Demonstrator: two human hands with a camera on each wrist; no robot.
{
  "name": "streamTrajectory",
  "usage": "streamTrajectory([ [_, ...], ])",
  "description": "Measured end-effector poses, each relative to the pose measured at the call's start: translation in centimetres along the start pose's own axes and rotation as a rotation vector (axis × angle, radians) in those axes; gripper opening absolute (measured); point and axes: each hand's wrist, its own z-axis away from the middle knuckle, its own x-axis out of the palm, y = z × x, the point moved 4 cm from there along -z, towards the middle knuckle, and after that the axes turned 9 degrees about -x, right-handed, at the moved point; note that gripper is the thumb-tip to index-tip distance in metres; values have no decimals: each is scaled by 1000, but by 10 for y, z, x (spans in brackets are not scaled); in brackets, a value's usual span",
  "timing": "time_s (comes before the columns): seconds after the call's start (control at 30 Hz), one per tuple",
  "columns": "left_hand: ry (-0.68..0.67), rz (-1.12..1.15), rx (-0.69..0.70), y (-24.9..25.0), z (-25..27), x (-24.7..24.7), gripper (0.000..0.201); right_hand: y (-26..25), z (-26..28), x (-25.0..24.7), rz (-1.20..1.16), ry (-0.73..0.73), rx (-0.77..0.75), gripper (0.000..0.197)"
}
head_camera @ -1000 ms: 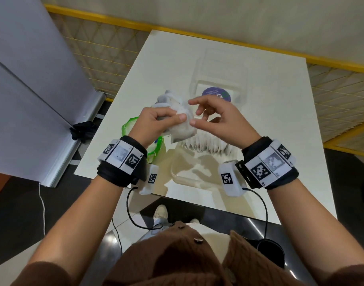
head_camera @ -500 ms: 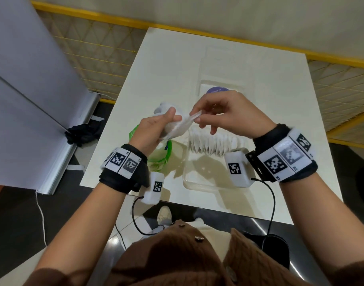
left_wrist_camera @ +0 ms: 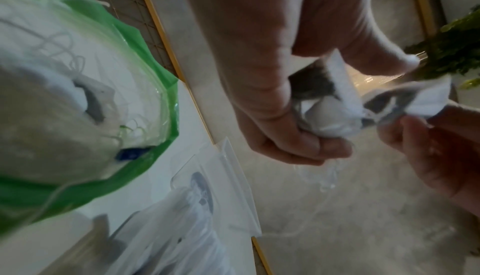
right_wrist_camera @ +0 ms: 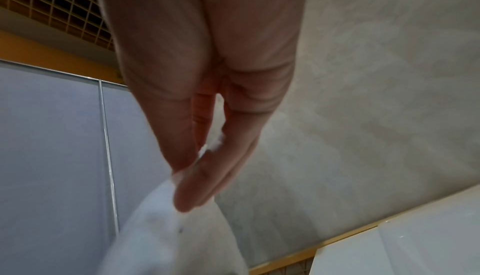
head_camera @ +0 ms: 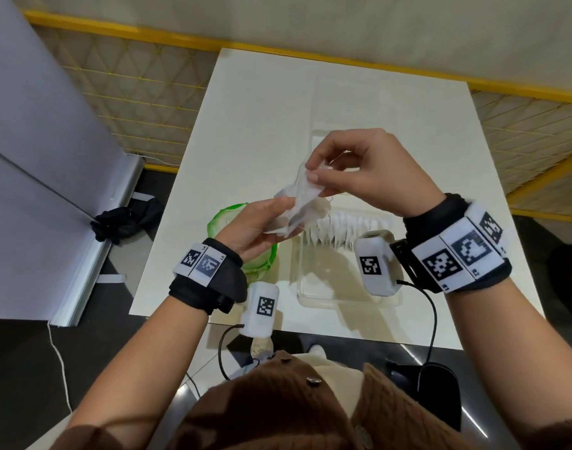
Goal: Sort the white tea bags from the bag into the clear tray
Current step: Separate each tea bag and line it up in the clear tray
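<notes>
A small clump of white tea bags (head_camera: 296,209) is held in the air at the centre of the head view, above the desk (head_camera: 261,125) and between the two hands. The left hand (head_camera: 255,227) holds the lower part of the clump, its fingers (left_wrist_camera: 298,146) curled round the crumpled paper and the thumb pressing from above. The right hand (head_camera: 369,172) comes in from the right; its thumb and forefinger pinch the upper edge of one tea bag (right_wrist_camera: 168,228), and its other fingers (head_camera: 339,147) are bent loosely above.

Just below and to the right of the clump lies the clear tray (head_camera: 313,297) on the desk. A row of white tea bags (head_camera: 336,230) stands on edge, packed side by side, across the tray's far half; its near half shows bare plastic.

To the left of the tray, under the left wrist, sits the green-rimmed bag (head_camera: 223,216), mouth open, with more white tea bags and their strings (left_wrist_camera: 64,86) visible inside in the left wrist view.

Each wrist carries a black band with white marker blocks. At the far left of the frame stands a grey panel (head_camera: 34,157), and a yellow-framed mesh (head_camera: 141,102) runs behind the desk.
</notes>
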Motion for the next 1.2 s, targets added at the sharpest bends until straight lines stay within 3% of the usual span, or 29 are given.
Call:
streamTrajectory([
  [0.1, 6, 63, -44, -4, -4, -1, 101, -3, -2, 0, -32, 32, -13, 22],
  [0.2, -6, 72, -34, -4, -8, 1, 103, -1, -6, 2, 39, 14, 5, 24],
  [0.33, -15, 70, 28, -2, -13, -2, 68, 0, -10, 5, 72, 17, 46, 13],
  [0.47, 69, 41, 43, 2, -14, -4, 1, -3, -14, 1, 195, 4, 32, 5],
  [0.67, 100, 88, 49, 6, -15, -3, 13, -2, -18, -1, 414, -29, 16, 19],
  [0.83, 92, 143, 72, 11, -20, 3, 19, -10, -20, 0, 417, -104, 38, 20],
  [1.07, 138, 99, 103, 13, -22, -1, 17, -6, -12, -9, 325, -71, 155, 20],
  [1.2, 92, 110, 84, 7, -24, 0, 24, -6, -10, -15, 291, -20, 195, 21],
])
